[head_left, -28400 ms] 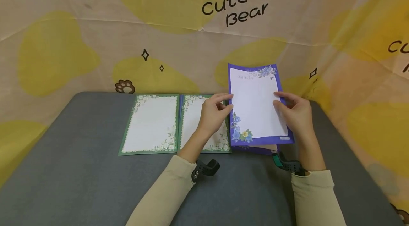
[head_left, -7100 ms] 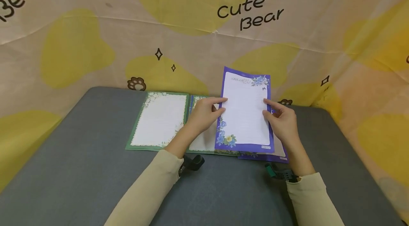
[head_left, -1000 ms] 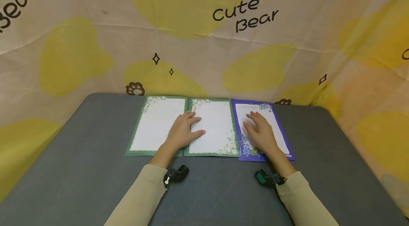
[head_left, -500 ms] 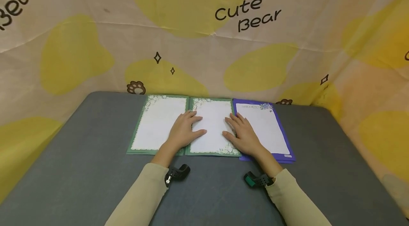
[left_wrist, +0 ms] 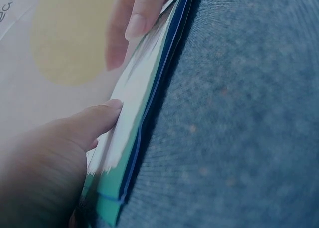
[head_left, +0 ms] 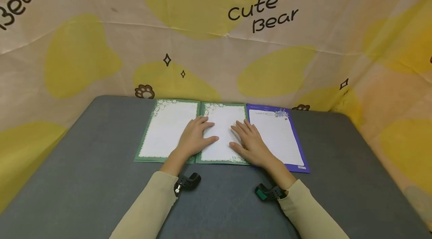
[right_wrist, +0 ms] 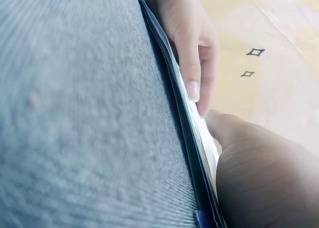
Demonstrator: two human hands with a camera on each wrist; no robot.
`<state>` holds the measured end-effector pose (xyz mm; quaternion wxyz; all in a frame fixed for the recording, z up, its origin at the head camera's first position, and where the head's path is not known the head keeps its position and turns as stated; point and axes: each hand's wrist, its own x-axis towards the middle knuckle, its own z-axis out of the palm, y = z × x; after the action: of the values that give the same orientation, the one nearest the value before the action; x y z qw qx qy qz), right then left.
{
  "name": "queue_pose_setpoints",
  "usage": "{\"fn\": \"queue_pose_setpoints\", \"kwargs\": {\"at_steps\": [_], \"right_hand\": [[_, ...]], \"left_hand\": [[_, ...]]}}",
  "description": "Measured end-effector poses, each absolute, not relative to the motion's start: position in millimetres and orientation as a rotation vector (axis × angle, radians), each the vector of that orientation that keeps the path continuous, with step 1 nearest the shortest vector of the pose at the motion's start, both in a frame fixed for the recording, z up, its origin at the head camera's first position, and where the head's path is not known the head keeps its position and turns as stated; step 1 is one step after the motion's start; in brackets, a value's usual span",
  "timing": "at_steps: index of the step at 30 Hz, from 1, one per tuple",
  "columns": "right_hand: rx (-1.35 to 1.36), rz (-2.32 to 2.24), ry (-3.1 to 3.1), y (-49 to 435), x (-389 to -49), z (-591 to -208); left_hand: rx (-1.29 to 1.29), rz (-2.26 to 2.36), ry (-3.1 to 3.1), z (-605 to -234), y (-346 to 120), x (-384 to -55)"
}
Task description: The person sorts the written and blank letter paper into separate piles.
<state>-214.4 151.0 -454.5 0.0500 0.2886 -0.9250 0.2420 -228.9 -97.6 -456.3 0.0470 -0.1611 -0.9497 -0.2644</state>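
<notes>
Three piles of letter paper lie side by side. The left pile (head_left: 158,134) and middle pile (head_left: 222,113) have green borders with white flowers; the right pile (head_left: 280,137) has a purple border, blue flowers and faint writing at its top. My left hand (head_left: 195,137) lies spread over the join between the green piles, thumb on the middle pile. My right hand (head_left: 251,143) rests with fingers extended across the middle pile's right edge, its wrist over the purple paper. In the left wrist view, layered sheet edges (left_wrist: 134,153) show along the near side.
A dark grey table (head_left: 216,209) carries the piles near its far edge. Behind it hangs a beige cloth (head_left: 209,62) with yellow patches and printed lettering. Each wrist wears a black strap device, such as the left one (head_left: 189,182).
Earlier, both hands held a purple-bordered sheet raised; the purple paper now lies flat. Over the last second my right hand has slid left from it onto the middle pile; my left hand stayed.
</notes>
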Motion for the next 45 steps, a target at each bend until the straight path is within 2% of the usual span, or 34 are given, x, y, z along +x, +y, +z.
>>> {"fn": "queue_pose_setpoints", "kwargs": {"at_steps": [8, 15, 20, 45], "right_hand": [[0.680, 0.965, -2.748, 152.2, -213.2, -453.5], [0.554, 0.870, -2.823, 153.4, -215.3, -454.2], [0.446, 0.979, -2.812, 154.8, -215.0, -452.7], [0.165, 1.257, -2.441, 151.3, -216.2, -452.7]], "left_hand": [[-0.488, -0.794, -2.925, -454.4, -97.6, -229.2], [-0.502, -0.772, -2.946, -450.0, -96.5, -227.6], [-0.481, -0.822, -2.918, -448.5, -96.7, -225.5], [-0.446, -0.896, -2.881, -451.0, -97.3, -224.0]]}}
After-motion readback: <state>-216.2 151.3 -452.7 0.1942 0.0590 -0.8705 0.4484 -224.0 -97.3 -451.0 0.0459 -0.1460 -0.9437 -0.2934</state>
